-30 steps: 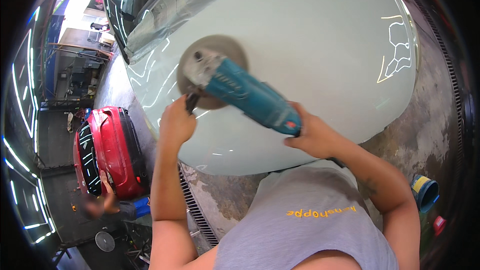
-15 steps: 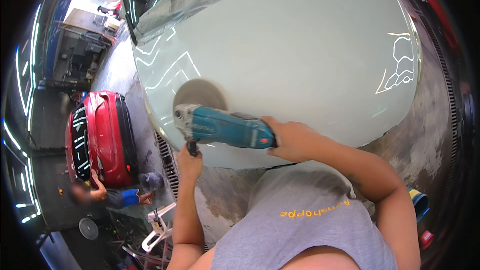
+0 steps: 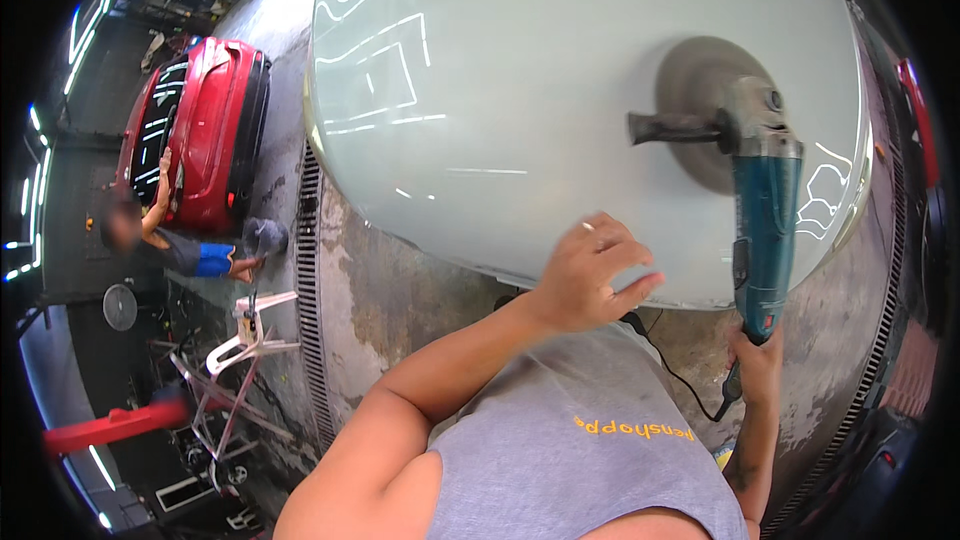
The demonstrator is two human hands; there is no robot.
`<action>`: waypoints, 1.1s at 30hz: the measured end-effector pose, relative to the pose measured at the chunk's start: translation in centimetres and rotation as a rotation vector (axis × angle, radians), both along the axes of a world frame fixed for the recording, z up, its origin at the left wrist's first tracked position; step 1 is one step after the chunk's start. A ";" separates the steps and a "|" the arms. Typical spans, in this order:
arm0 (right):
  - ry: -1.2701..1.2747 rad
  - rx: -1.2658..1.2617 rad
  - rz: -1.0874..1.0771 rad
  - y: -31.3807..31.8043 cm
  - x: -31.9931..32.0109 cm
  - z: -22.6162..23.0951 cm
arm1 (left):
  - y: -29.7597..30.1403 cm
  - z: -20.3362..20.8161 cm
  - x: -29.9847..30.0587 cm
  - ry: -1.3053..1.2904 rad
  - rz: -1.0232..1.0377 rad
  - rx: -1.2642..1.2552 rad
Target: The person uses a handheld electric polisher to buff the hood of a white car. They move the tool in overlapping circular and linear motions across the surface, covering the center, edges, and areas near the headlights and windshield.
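My right hand [image 3: 757, 365] is wrapped round the rear end of a teal rotary polisher [image 3: 766, 230]. Its round grey-brown pad [image 3: 690, 90] rests on a glossy pale car hood [image 3: 520, 100], toward the right side; the pad looks blurred. The polisher's black side handle [image 3: 675, 128] points left with no hand on it. My left hand [image 3: 600, 275] is off the tool, above the hood's near edge, thumb and fingers apart and nothing in it. From the polisher's rear a black cord [image 3: 690, 383] runs down past my shirt.
A red car [image 3: 215, 130] stands to the left, with another person [image 3: 190, 245] beside it. Nearer are a white plastic chair [image 3: 250, 338] and a metal stand [image 3: 215, 390]. Floor grates [image 3: 310, 320] run along both sides. Another red vehicle [image 3: 918, 120] is at the far right.
The polisher has gone from the hood's left side to its right and turned, its head now facing away from me. My left hand has let go of the side handle.
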State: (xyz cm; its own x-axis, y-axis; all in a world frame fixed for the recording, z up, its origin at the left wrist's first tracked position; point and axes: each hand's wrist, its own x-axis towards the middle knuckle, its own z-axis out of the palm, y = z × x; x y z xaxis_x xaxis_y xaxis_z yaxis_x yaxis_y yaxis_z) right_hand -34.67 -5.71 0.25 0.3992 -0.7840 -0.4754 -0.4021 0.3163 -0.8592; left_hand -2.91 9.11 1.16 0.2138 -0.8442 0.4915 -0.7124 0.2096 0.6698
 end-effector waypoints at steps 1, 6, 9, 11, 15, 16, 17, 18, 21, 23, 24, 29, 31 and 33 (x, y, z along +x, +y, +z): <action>-0.015 -0.002 -0.002 -0.1 -0.5 -0.2 | -0.2 -0.2 -1.1 0.195 -0.042 0.202; -0.034 -0.018 0.058 0.1 2.7 0.9 | -2.4 -0.5 -3.8 0.834 -0.145 0.680; -0.007 -0.189 0.214 1.3 5.6 0.1 | -4.0 -2.4 -4.4 1.102 -0.042 0.518; -0.036 -0.249 0.268 3.5 7.0 0.3 | -3.8 -2.7 -3.2 1.403 -0.086 0.332; 0.039 -0.315 0.473 6.8 10.3 1.5 | 0.1 -3.5 -1.1 1.720 -0.159 0.199; 0.063 -0.314 0.535 7.2 11.4 1.7 | 1.3 -4.2 -1.0 1.793 -0.165 0.184; 0.077 -0.314 0.589 7.6 12.8 1.6 | 2.5 -5.0 -0.2 1.809 -0.170 0.118; 0.092 -0.312 0.644 8.1 14.1 1.5 | 3.6 -5.7 0.4 1.827 -0.174 0.050; 0.194 -0.292 0.769 10.4 18.0 1.1 | 6.7 -5.7 3.3 1.778 -0.078 -0.045; 0.155 -0.295 0.784 11.7 19.7 0.6 | 7.7 -6.1 5.2 1.736 -0.075 -0.067; 0.135 -0.296 0.792 12.0 20.4 0.5 | 7.8 -6.2 6.1 1.714 -0.077 -0.076; 0.139 -0.290 0.840 12.2 23.9 1.8 | 8.6 -5.9 9.9 1.631 -0.092 -0.155; 0.156 -0.297 0.878 11.7 24.0 2.6 | 8.2 -6.2 10.4 1.658 -0.124 -0.247; 0.145 -0.229 0.901 10.3 23.0 3.5 | 7.3 -6.6 9.5 1.683 -0.183 -0.270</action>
